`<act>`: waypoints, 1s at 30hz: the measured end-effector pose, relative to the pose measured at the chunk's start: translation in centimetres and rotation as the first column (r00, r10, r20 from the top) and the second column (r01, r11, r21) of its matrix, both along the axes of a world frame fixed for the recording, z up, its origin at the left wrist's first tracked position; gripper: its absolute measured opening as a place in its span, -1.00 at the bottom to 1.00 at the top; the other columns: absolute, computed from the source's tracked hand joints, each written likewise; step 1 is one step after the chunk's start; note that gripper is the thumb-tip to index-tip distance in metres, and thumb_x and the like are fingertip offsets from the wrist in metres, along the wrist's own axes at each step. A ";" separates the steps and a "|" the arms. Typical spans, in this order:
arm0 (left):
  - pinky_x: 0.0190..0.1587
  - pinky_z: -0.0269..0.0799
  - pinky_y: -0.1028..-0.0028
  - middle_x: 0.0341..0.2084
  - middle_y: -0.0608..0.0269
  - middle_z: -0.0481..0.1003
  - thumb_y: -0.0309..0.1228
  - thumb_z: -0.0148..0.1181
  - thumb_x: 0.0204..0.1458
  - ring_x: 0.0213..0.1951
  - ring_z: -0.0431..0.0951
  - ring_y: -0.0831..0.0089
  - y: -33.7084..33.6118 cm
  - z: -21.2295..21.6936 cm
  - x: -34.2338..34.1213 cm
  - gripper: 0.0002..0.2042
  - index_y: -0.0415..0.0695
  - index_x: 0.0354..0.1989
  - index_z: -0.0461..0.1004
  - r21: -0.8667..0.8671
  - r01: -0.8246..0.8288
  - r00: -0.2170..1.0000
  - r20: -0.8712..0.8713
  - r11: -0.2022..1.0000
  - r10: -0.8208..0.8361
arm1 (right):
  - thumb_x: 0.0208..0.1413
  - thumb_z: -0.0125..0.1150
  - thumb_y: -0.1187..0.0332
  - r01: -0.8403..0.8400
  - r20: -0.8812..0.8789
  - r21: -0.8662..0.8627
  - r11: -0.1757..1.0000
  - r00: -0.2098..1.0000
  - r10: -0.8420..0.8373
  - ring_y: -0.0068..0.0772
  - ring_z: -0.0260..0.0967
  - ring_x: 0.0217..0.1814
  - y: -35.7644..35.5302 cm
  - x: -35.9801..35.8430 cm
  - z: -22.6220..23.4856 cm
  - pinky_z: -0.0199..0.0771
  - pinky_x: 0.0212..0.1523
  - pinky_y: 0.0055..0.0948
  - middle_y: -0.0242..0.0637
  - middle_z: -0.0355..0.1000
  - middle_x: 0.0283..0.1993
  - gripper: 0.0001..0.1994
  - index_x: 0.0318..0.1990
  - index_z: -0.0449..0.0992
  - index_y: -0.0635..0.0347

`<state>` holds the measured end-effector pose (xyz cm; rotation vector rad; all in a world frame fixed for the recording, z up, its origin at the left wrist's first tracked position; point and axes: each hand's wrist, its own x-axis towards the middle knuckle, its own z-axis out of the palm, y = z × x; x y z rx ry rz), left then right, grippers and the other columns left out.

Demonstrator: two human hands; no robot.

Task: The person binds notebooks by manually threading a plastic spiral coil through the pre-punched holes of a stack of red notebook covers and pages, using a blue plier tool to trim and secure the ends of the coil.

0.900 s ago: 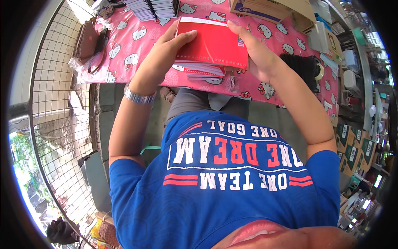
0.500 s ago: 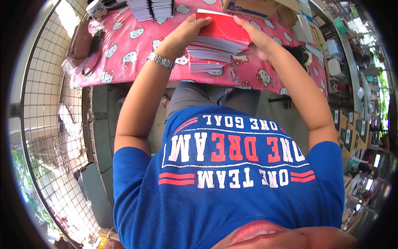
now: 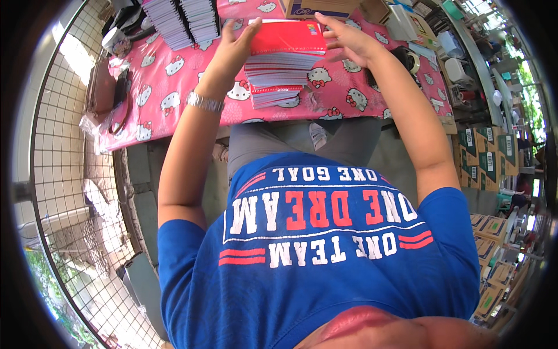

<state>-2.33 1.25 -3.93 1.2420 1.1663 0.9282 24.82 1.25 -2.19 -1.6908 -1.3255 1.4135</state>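
Note:
A tall stack of notebooks (image 3: pixel 278 71) with red covers stands near the table's front edge, its layers slightly uneven. The topmost red cover (image 3: pixel 285 39) lies face up. At the stack's left side is my left hand (image 3: pixel 237 49), fingers spread, its thumb by the top cover's edge; whether it touches is hard to tell. My right hand (image 3: pixel 351 43) hovers just off the right side with fingers apart and nothing in it.
Two stacks of black-spiral notebooks (image 3: pixel 168 24) stand at the back left, near a mug (image 3: pixel 116 44). A brown pouch (image 3: pixel 99 87) lies at the left edge. Behind my stack is a cardboard box (image 3: pixel 318 8); a tape roll (image 3: pixel 413 61) sits right on the pink patterned tablecloth (image 3: pixel 192 99).
Both hands have loosened from the top of the red notebook stack and spread apart to its sides. The top notebooks now lie squarer on the stack. The view has shifted slightly.

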 end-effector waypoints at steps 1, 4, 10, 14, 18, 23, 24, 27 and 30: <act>0.34 0.17 0.29 0.35 -0.19 0.15 0.09 0.25 0.09 0.38 0.18 0.08 0.3 -0.8 -0.6 -0.15 -0.19 0.42 0.09 0.310 -0.072 0.994 -0.057 0.948 0.094 | 0.07 0.15 -0.33 0.175 0.061 0.119 0.977 0.981 -0.183 -0.26 0.28 0.22 -0.5 -0.1 0.4 0.34 0.17 -0.11 -0.20 0.37 0.23 -0.22 0.27 0.37 0.08; 0.31 0.22 0.23 0.27 -0.13 0.27 -0.03 0.37 0.03 0.31 0.28 0.04 -1.6 1.9 -0.1 -0.26 -0.14 0.33 0.26 0.724 -0.037 0.965 -0.153 0.689 0.213 | 0.11 0.18 -0.24 0.136 0.170 0.321 0.937 0.965 -0.198 -0.31 0.27 0.15 0.9 4.9 -1.0 0.34 0.11 -0.20 -0.20 0.38 0.18 -0.25 0.27 0.38 0.18; 0.09 0.44 0.18 0.01 0.13 0.49 -0.26 0.36 -0.02 0.06 0.48 0.10 -2.7 4.2 2.6 -0.60 -0.10 0.00 0.51 0.701 0.649 0.682 -0.709 0.297 0.181 | 0.13 0.11 0.04 0.138 0.528 0.308 0.941 0.798 -0.290 -0.10 0.51 -0.30 5.1 14.0 -17.9 0.49 -0.22 -0.14 -0.10 0.56 -0.35 -0.62 -0.33 0.62 0.21; -0.02 0.51 0.29 -0.12 0.26 0.55 -0.35 0.30 0.01 -0.05 0.55 0.23 -1.9 4.1 2.8 -0.72 -0.07 -0.07 0.54 0.571 0.745 0.535 -0.820 0.345 0.204 | 0.12 0.23 0.17 0.207 0.759 0.362 0.909 0.501 -0.416 0.02 0.48 0.09 3.7 14.3 -25.5 0.45 0.10 -0.10 -0.15 0.56 0.02 -0.68 0.00 0.58 0.04; -0.08 0.53 0.28 -0.17 0.25 0.58 -0.39 0.30 0.01 -0.12 0.58 0.20 -1.4 5.3 1.9 -0.76 -0.07 -0.11 0.56 0.517 0.756 0.543 -0.838 0.401 0.058 | 0.07 0.30 0.20 0.106 0.794 0.461 0.881 0.395 -0.463 -0.03 0.47 0.12 2.2 12.0 -26.1 0.44 0.14 -0.15 -0.14 0.53 0.03 -0.62 0.06 0.52 0.04; -0.10 0.53 0.25 -0.17 0.19 0.57 -0.39 0.35 -0.03 -0.11 0.56 0.17 0.2 6.9 2.7 -0.64 -0.06 -0.01 0.54 0.479 0.793 0.526 -0.850 0.377 -0.025 | 0.05 0.30 0.36 0.208 0.572 0.531 0.821 0.627 -0.529 -0.08 0.51 -0.09 2.9 14.1 -22.9 0.52 -0.04 -0.20 -0.12 0.51 -0.11 -0.68 0.00 0.55 0.12; -0.10 0.53 0.26 -0.15 0.21 0.53 -0.41 0.36 -0.07 -0.08 0.54 0.20 0.0 6.4 2.9 -0.59 -0.06 0.02 0.52 0.492 0.812 0.507 -0.861 0.314 0.036 | 0.05 0.30 0.36 0.218 0.569 0.534 0.817 0.622 -0.538 -0.08 0.51 -0.09 2.8 14.2 -21.2 0.52 -0.04 -0.20 -0.12 0.51 -0.11 -0.68 0.00 0.55 0.12; -0.16 0.54 0.32 -0.18 0.27 0.51 -0.48 0.35 -0.10 -0.11 0.54 0.29 -1.6 5.4 3.3 -0.60 -0.07 -0.01 0.53 0.475 0.819 0.429 -0.879 0.322 0.207 | -0.01 0.30 0.38 0.224 0.387 0.571 0.790 0.775 -0.499 -0.08 0.49 -0.04 1.7 11.7 -16.4 0.49 -0.03 -0.19 -0.06 0.52 -0.11 -0.69 -0.06 0.56 0.20; -0.23 0.55 0.35 -0.22 0.29 0.54 -0.48 0.34 -0.09 -0.22 0.57 0.30 -1.7 5.2 3.0 -0.64 -0.07 -0.04 0.55 0.495 0.799 0.476 -0.868 0.342 0.145 | 0.05 0.31 0.34 0.248 0.188 0.612 0.751 0.877 -0.442 -0.18 0.50 -0.17 0.3 8.7 -13.5 0.49 -0.13 -0.28 -0.11 0.53 -0.21 -0.68 -0.03 0.55 0.24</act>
